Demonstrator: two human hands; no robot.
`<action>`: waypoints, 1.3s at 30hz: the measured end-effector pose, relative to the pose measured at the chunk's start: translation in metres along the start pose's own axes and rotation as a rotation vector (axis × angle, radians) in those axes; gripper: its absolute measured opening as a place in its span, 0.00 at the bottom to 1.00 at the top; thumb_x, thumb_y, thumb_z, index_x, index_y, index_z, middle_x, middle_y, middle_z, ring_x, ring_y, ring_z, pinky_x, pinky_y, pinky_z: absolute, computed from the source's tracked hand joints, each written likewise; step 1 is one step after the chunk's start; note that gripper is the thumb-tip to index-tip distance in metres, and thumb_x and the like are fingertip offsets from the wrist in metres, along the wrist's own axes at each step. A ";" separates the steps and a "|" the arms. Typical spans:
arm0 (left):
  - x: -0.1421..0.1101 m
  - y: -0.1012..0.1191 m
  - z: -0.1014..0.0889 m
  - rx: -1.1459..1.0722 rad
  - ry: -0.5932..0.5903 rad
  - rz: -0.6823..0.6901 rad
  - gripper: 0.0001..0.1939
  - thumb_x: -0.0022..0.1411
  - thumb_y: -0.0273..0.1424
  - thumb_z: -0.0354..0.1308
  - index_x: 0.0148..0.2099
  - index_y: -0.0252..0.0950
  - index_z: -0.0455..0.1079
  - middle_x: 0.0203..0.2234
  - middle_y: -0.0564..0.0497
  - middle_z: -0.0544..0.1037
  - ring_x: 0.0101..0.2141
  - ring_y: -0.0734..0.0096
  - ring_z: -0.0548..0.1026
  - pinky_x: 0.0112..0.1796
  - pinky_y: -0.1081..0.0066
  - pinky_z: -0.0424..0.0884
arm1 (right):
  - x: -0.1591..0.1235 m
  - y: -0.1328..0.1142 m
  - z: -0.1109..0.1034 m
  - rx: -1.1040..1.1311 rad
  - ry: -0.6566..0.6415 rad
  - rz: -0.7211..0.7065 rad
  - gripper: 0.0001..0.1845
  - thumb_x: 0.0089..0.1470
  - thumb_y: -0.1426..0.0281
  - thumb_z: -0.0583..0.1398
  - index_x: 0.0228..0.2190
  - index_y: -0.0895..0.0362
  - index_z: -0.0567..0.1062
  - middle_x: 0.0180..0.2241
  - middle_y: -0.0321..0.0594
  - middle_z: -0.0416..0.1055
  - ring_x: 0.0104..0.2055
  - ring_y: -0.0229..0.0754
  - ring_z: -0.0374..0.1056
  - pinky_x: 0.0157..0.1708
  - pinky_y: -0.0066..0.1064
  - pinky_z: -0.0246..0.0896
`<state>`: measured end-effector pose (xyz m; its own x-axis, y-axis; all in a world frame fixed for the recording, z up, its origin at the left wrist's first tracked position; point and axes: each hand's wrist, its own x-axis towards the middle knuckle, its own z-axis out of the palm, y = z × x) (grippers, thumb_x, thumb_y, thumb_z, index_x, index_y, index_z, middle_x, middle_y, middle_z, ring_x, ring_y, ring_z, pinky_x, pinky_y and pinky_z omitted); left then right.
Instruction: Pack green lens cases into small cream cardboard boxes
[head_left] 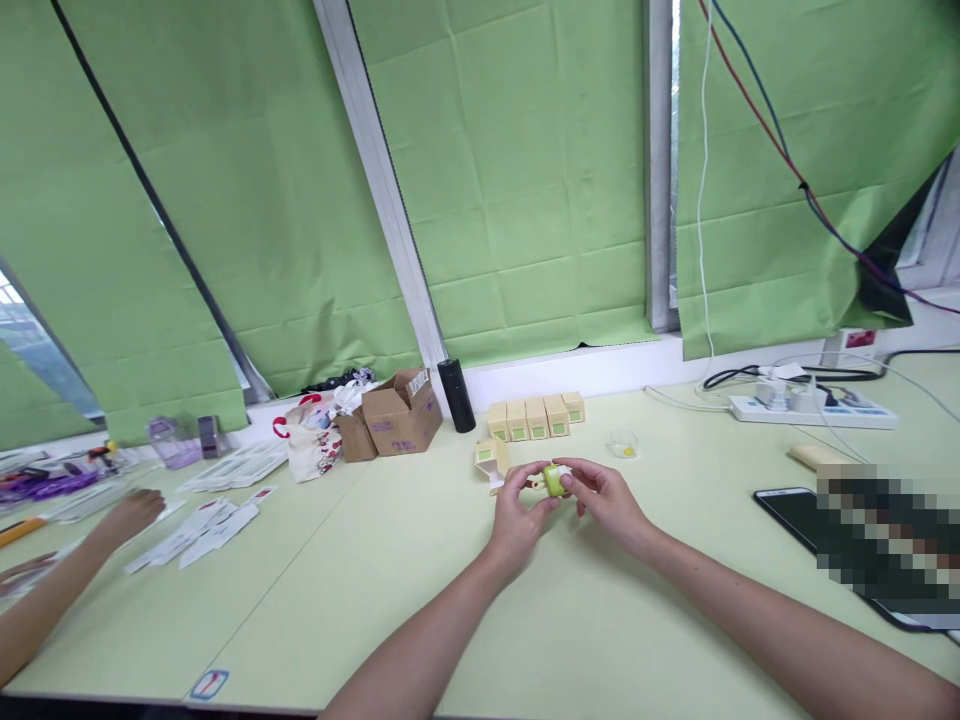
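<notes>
Over the pale table, my left hand (517, 518) and my right hand (611, 503) meet around a small lime-green and white object (556, 480). Fingers of both hands are closed on it; its exact kind is too small to tell. Just beyond my left fingertips lies a small opened cream carton (491, 456) with a green label. Behind it stand several similar small cream cartons (537, 419) in a row. A little clear plastic piece (622, 444) with something yellow in it rests past my right hand.
A black cylinder (456, 396) and a brown cardboard box (403, 412) stand by the wall. Rightward are a power strip (814, 408) with cables and a dark-screened tablet (795, 515). At left, another person's hand (135, 513) is near white cards (199, 532).
</notes>
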<state>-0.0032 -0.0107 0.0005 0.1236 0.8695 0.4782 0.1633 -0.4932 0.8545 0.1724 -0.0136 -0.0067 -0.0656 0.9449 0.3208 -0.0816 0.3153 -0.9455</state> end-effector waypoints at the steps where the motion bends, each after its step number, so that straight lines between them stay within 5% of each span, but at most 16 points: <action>1: 0.000 0.001 0.000 0.015 0.000 0.009 0.23 0.54 0.24 0.69 0.53 0.42 0.78 0.49 0.46 0.79 0.52 0.56 0.75 0.53 0.58 0.69 | 0.000 0.000 0.000 -0.005 0.002 -0.004 0.31 0.53 0.47 0.68 0.50 0.56 0.81 0.34 0.42 0.79 0.34 0.46 0.73 0.26 0.32 0.66; 9: -0.011 0.003 0.005 0.249 -0.006 0.201 0.30 0.65 0.27 0.63 0.67 0.50 0.68 0.60 0.45 0.69 0.63 0.53 0.64 0.63 0.51 0.63 | -0.003 -0.004 0.004 0.011 0.029 -0.037 0.30 0.54 0.46 0.67 0.48 0.55 0.79 0.33 0.39 0.75 0.34 0.45 0.72 0.25 0.33 0.68; 15: -0.015 0.000 0.008 0.269 -0.014 0.207 0.31 0.69 0.29 0.58 0.71 0.48 0.62 0.59 0.44 0.67 0.60 0.53 0.69 0.61 0.51 0.67 | -0.009 -0.004 0.011 -0.003 0.028 -0.050 0.26 0.54 0.46 0.67 0.44 0.53 0.76 0.31 0.37 0.72 0.34 0.45 0.71 0.26 0.32 0.67; 28: -0.010 0.006 0.007 -0.076 -0.041 0.074 0.23 0.71 0.40 0.60 0.65 0.46 0.68 0.65 0.43 0.64 0.62 0.53 0.69 0.56 0.59 0.73 | -0.012 -0.016 0.003 -0.310 -0.027 -0.227 0.15 0.60 0.56 0.65 0.42 0.52 0.75 0.40 0.43 0.77 0.41 0.47 0.73 0.34 0.35 0.70; 34: -0.003 0.008 0.006 -0.260 -0.076 -0.004 0.27 0.64 0.46 0.67 0.60 0.42 0.72 0.61 0.41 0.69 0.53 0.56 0.74 0.46 0.64 0.76 | -0.010 -0.009 -0.004 -0.484 0.013 -0.396 0.19 0.60 0.63 0.64 0.52 0.50 0.72 0.52 0.48 0.72 0.46 0.50 0.74 0.33 0.37 0.75; 39: -0.002 0.008 0.006 -0.344 -0.156 -0.065 0.31 0.61 0.48 0.69 0.61 0.39 0.73 0.55 0.40 0.75 0.38 0.67 0.76 0.36 0.68 0.74 | -0.011 -0.007 -0.009 -0.748 -0.030 -0.632 0.22 0.63 0.72 0.58 0.57 0.48 0.73 0.60 0.48 0.72 0.57 0.55 0.73 0.45 0.44 0.75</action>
<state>0.0034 -0.0170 0.0050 0.2756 0.8709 0.4069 -0.1588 -0.3762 0.9128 0.1823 -0.0251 -0.0044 -0.2527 0.5833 0.7720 0.5408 0.7467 -0.3872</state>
